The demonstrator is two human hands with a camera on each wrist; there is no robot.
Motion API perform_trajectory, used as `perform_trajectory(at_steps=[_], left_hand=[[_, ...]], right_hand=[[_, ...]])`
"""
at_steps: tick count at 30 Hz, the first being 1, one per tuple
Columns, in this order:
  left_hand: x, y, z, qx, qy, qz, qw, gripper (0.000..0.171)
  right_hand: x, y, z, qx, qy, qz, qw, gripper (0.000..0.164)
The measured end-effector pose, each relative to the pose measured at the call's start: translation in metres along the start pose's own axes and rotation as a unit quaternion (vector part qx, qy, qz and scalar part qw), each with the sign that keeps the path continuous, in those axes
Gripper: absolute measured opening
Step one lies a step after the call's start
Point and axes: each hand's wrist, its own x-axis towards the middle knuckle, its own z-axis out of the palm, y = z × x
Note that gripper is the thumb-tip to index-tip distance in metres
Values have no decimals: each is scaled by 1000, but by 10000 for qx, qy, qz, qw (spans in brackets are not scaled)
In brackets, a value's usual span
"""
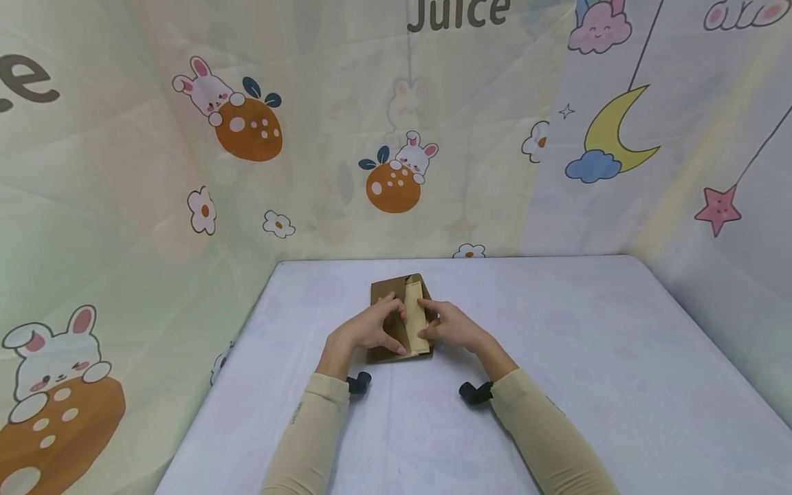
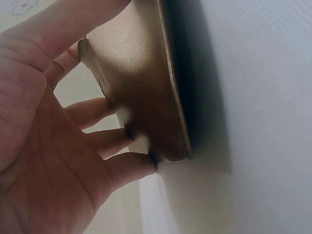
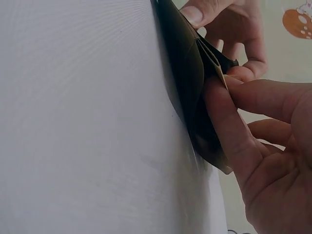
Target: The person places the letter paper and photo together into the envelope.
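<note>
A brown folded paper piece [image 1: 388, 289], like a flat kraft paper bag or envelope, lies on the table with a lighter tan strip [image 1: 415, 317] standing along its right side. My left hand [image 1: 371, 325] holds it from the left, thumb at the strip's near end and fingers curled at the far part. From the right, my right hand [image 1: 454, 324] pinches the strip's edge. In the right wrist view, the right thumb [image 3: 226, 114] reaches inside a fold between the dark layers [image 3: 187, 63], the index finger outside. The brown face [image 2: 131, 58] tilts up from the table in the left wrist view.
A white cloth-covered table [image 1: 557, 344] spreads around the hands, its far edge against a printed fabric backdrop [image 1: 322, 137]. Fabric walls rise on the left and right too. Black wrist mounts [image 1: 476, 393] sit at both sleeve ends.
</note>
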Motion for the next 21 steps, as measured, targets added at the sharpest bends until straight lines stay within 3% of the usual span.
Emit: perform_trajectory(at_steps=[10,21], left_hand=[[-1,0,0,-53,22,-37,10000,61],[0,-1,0,1,35,0,10000,63]], right_hand=[[2,-2,8,79,-58,-99,9999,85],[3,-4,12,-35,-44,-435,9990,80]])
